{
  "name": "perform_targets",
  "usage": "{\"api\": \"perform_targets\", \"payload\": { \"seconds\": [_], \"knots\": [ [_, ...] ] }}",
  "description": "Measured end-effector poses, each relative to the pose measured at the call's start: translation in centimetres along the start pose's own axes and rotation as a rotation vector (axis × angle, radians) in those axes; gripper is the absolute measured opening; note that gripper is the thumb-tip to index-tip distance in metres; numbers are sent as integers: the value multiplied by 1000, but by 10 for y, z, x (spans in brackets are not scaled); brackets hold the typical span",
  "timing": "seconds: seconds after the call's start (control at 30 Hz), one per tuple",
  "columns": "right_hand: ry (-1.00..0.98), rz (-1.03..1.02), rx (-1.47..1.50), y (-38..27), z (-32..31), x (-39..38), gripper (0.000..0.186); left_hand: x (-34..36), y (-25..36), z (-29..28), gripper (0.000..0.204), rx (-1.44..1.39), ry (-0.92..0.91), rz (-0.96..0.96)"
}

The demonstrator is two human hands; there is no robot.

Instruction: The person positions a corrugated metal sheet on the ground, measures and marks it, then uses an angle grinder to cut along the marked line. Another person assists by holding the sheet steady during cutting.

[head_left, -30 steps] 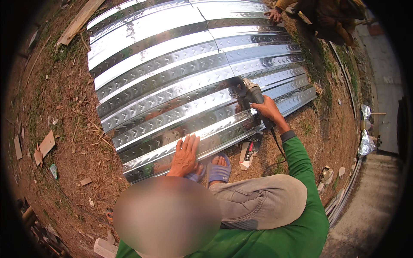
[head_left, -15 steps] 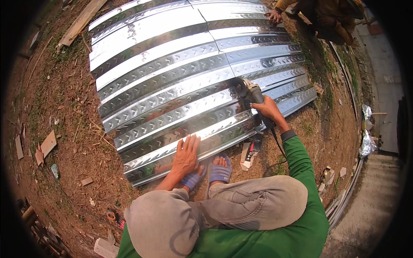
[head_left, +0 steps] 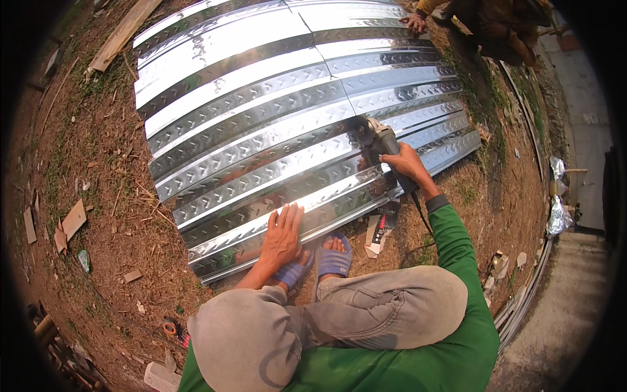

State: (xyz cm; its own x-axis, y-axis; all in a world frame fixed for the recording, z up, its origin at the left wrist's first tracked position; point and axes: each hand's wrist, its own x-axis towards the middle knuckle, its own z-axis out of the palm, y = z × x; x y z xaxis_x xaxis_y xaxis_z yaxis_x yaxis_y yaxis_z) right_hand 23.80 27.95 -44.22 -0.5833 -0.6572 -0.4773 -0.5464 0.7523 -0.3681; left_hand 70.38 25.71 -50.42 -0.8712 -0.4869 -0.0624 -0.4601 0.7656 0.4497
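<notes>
A large shiny corrugated metal sheet (head_left: 261,153) with chevron embossing lies on the ground before me. My right hand (head_left: 406,164) is wrapped round the body of an angle grinder (head_left: 386,145), whose head rests at the sheet's surface. A dark cut line (head_left: 324,60) runs from the sheet's far edge down to the grinder's head. The disc itself is hard to make out. My left hand (head_left: 283,234) lies flat with fingers stretched on the sheet's near edge. A black cord (head_left: 421,212) trails from the grinder's rear.
Another person's hand (head_left: 415,25) presses on the sheet's far right edge. A small printed box (head_left: 380,228) lies by my sandalled feet. Wooden planks (head_left: 124,32) and scraps (head_left: 73,221) lie on the left. Thin metal strips (head_left: 532,287) line the concrete on the right.
Almost nothing differs. The grinder and my right hand have shifted very slightly toward the far side; my left hand stays in place.
</notes>
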Motion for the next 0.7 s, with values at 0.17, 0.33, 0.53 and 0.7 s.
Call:
{"api": "perform_targets", "payload": {
  "seconds": [0.17, 0.33, 0.53, 0.7],
  "knots": [
    [-3, -8, -26, -4, 0, 1, 68, 5, 2, 7, 80, -45, -103, -79],
    [-22, -4, -11, -4, -3, 1, 72, 1, -3, 5, 92, 18, -4, -8],
    [-43, 7, -36, 5, -12, -8, 81, 0, -3, 16, 116, 26, 12, -17],
    [-50, 16, -19, 9, -11, -13, 82, -2, -6, 22, 119, 52, 22, -20]
  ]
}}
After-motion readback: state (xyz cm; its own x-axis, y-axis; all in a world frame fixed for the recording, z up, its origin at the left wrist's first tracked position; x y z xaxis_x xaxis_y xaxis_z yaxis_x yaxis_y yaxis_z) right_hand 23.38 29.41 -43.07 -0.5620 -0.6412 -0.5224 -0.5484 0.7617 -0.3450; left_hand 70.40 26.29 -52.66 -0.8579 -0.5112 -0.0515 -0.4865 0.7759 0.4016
